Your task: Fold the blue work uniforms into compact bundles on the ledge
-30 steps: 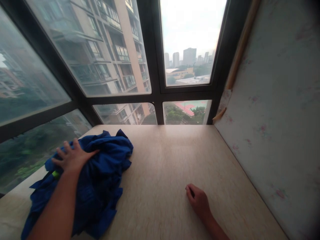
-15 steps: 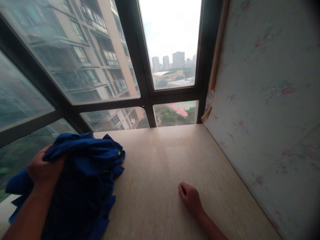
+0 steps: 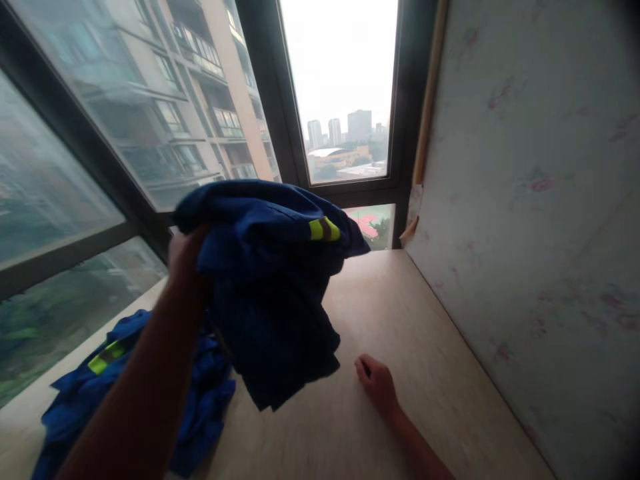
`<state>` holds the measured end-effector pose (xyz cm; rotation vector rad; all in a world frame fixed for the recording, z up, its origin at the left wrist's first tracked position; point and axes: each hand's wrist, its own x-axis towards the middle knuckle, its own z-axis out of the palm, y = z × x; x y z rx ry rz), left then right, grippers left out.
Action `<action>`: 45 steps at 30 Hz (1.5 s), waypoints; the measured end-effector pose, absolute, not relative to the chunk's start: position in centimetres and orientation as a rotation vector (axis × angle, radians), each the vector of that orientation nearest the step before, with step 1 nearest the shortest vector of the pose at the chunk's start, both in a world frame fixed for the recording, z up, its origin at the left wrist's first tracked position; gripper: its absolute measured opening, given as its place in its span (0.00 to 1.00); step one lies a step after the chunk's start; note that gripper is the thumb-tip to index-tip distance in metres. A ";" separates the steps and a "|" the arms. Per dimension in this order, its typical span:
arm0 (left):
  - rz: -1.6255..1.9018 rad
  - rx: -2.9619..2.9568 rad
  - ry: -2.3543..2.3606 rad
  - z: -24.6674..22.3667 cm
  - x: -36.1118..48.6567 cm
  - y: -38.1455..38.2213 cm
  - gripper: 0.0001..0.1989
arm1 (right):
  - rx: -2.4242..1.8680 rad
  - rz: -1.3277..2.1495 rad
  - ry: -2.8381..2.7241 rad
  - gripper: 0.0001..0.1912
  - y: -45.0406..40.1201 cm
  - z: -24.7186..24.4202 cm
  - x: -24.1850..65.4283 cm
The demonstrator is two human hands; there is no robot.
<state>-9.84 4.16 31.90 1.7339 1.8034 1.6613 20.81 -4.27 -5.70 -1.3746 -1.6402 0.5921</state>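
Blue garment (image 3: 270, 287) aloft in my left hand (image 3: 184, 259), right hand (image 3: 379, 385) idle

From my end I read this as the separating step: one piece of clothing is held up, apart from a second blue cloth (image 3: 80, 400) that lies rumpled on the left part of the window ledge (image 3: 395, 300). My left grip is closed on the garment's near left side, with fabric draped over the fingers so that I can't make them out singly. My right grip is a loose, curled fist with nothing visible in it, at the middle of the ledge and well apart from the second cloth.

As I judge it, the next move calls for laying the garment down in front of me and opening the right hand to take a free edge, so both sides can be spread.

The garment is deep blue, almost black in the hanging folds and paler along its rounded top. Near its right end a bright yellow-green band (image 3: 316, 231) shows, with a brownish strip across it. It hangs as a slack bundle with pointed corners at the bottom, in front of the window frame (image 3: 350, 193) and over the ledge. I can't tell shirt from trousers while it is bunched like this.
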 end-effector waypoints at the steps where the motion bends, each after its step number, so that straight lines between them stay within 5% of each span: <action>1: 1.609 1.702 1.803 30.4 -8.2 5.1 0.29 | -1.360 0.625 -1.613 0.19 -4.2 -5.5 20.9; 10: 1.115 1.685 1.858 11.2 1.6 8.0 0.26 | -1.486 0.737 -1.029 0.30 -3.8 -5.4 23.1; 16: 0.861 1.833 2.205 5.5 -7.7 1.2 0.25 | -1.487 0.772 -1.031 0.35 -3.5 -5.9 23.0; 20: 0.206 2.203 2.643 1.9 -15.8 -3.2 0.24 | -1.512 0.761 -1.065 0.35 -3.5 -6.1 22.8; 24: -0.010 2.436 2.593 -0.3 -19.4 -4.2 0.22 | -1.526 0.726 -1.122 0.31 -3.5 -6.5 22.7; 34: 0.015 2.164 2.641 0.6 -19.7 -0.5 0.24 | -1.499 0.758 -1.239 0.24 -3.1 -4.8 24.9; 40: 0.604 2.164 2.344 -0.5 -13.2 -3.9 0.22 | -1.476 0.422 -1.333 0.22 -5.1 -1.6 26.8; 45: 0.935 1.811 1.787 -1.7 -3.8 -5.7 0.17 | -1.509 0.640 -1.798 0.25 -6.5 -0.7 20.9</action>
